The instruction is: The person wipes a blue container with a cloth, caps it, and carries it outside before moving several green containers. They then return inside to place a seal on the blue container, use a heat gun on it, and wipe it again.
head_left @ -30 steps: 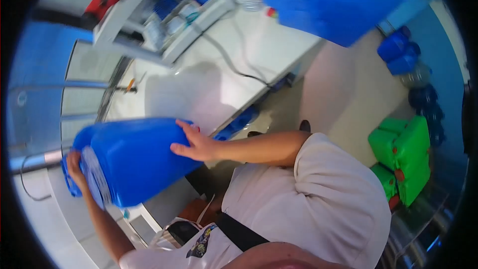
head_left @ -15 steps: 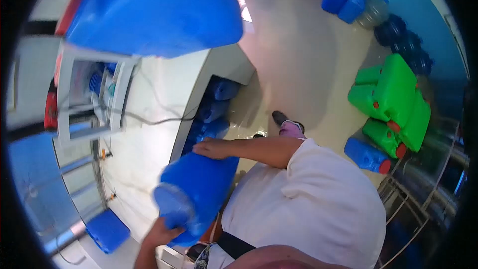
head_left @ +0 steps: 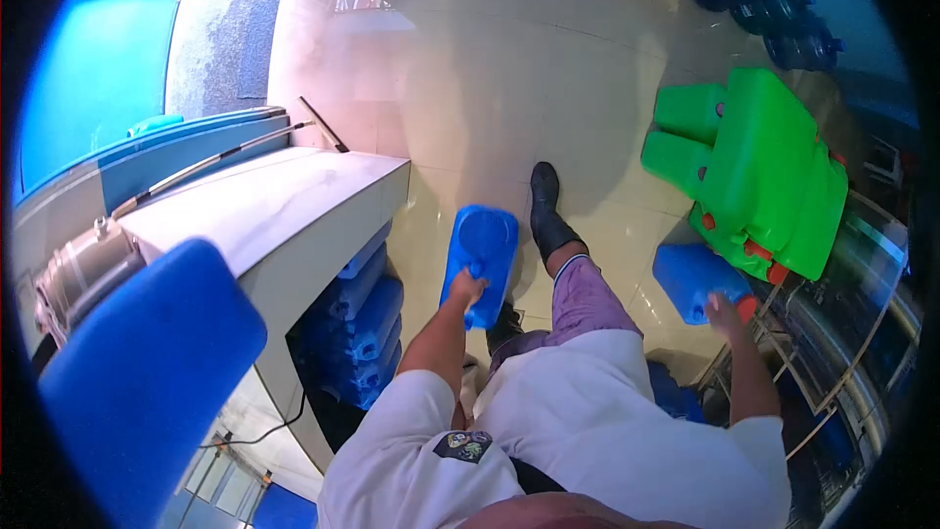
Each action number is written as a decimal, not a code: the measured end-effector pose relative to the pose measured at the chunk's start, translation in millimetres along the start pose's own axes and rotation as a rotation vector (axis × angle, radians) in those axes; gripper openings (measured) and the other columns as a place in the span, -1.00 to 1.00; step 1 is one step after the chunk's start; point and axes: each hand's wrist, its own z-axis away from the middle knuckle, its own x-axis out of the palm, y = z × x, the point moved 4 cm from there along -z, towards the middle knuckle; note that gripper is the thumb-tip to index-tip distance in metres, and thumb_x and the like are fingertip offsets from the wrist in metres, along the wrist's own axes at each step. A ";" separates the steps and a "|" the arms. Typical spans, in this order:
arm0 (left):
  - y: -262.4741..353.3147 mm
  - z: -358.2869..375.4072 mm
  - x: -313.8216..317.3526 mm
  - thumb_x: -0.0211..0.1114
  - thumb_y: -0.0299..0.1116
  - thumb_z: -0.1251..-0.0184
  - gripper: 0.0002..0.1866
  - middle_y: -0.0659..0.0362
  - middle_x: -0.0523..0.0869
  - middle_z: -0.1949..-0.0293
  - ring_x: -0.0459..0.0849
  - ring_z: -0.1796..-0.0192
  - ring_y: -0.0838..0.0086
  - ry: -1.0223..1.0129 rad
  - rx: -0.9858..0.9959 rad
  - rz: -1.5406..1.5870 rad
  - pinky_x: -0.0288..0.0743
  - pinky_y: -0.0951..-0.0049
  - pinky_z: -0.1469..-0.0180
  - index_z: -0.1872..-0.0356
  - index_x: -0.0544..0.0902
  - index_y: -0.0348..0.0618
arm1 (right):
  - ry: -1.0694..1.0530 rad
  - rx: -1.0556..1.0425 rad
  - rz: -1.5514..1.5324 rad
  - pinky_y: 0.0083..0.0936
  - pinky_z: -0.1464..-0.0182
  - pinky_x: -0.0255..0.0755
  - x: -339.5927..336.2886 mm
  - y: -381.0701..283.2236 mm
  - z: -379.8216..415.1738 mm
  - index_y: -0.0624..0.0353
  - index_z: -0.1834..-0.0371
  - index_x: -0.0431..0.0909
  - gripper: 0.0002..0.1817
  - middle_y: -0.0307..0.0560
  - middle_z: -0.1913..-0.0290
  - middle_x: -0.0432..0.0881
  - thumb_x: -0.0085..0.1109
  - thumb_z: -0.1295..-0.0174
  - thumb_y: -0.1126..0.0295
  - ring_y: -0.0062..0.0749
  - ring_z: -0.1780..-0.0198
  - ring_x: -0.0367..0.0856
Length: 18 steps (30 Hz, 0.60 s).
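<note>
My left hand (head_left: 470, 289) grips a blue plastic jug (head_left: 482, 245) by its top handle. The jug hangs upright over the tiled floor, beside my boots. My right hand (head_left: 725, 313) is out to the right with loosely parted fingers and nothing visible in it. In this view it overlaps another blue jug (head_left: 682, 276), which lies on the floor with its red cap toward me. A stack of green jugs (head_left: 774, 176) with red caps stands just beyond that one. More blue jugs (head_left: 367, 313) fill the shelf under the counter, left of my left hand.
A white-topped counter (head_left: 264, 186) runs along the left, with a large blue jug (head_left: 147, 382) close to the camera. A long-handled squeegee (head_left: 225, 152) leans at its far end. Dark round bottles (head_left: 774, 10) line the back right. Metal racks (head_left: 832, 362) stand at right.
The blue jug, earlier tilted between both hands beside the counter, now hangs from my left hand alone. My right hand has let go and moved right. My view has turned toward the floor and doorway.
</note>
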 end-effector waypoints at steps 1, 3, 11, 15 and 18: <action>19.8 -30.0 -5.7 0.40 -0.13 -0.07 -0.30 -0.19 0.62 -0.06 0.60 -0.15 0.02 0.043 0.042 0.044 0.48 0.19 -0.17 -0.24 0.43 -0.25 | -0.013 0.078 0.254 -0.26 -0.19 0.37 -9.5 -15.6 25.6 0.32 -0.23 0.35 -0.51 0.27 -0.09 0.55 0.00 -0.36 0.21 -0.03 -0.20 0.52; 96.3 -43.0 -36.4 0.39 -0.20 -0.10 -0.35 -0.13 0.66 0.02 0.64 -0.08 0.08 0.054 0.109 0.153 0.50 0.20 -0.11 -0.21 0.43 -0.25 | -0.107 0.160 0.221 -0.24 0.05 0.43 39.7 87.3 26.7 0.29 0.07 0.49 -0.68 0.15 0.22 0.60 -0.02 -0.34 0.24 -0.08 0.12 0.61; 383.8 -67.6 -192.4 0.23 -0.31 -0.27 -0.66 0.08 0.66 0.26 0.64 0.20 0.37 0.357 0.541 0.347 0.52 0.33 0.15 0.01 0.50 -0.29 | -0.054 0.273 -0.185 -0.27 0.26 0.44 113.9 91.3 47.2 0.26 0.36 0.57 -0.77 0.02 0.44 0.65 0.00 -0.32 0.35 -0.18 0.32 0.65; 449.0 41.9 -288.3 0.21 -0.30 -0.35 -0.74 0.10 0.68 0.23 0.65 0.19 0.42 0.200 0.646 0.414 0.52 0.42 0.10 0.07 0.56 -0.26 | -0.231 0.099 0.049 -0.28 -0.07 0.47 100.3 -27.5 -42.9 0.31 -0.01 0.50 -0.59 0.25 0.04 0.64 0.07 -0.29 0.17 -0.02 -0.05 0.63; 432.8 70.6 -356.2 0.23 -0.28 -0.35 -0.69 0.02 0.71 0.14 0.68 0.09 0.33 0.383 0.773 -0.149 0.53 0.36 0.00 0.01 0.55 -0.27 | -0.045 -0.183 -0.093 -0.22 -0.10 0.45 34.4 -193.2 -116.3 0.29 -0.02 0.48 -0.59 0.26 0.00 0.59 0.04 -0.30 0.17 0.07 -0.07 0.59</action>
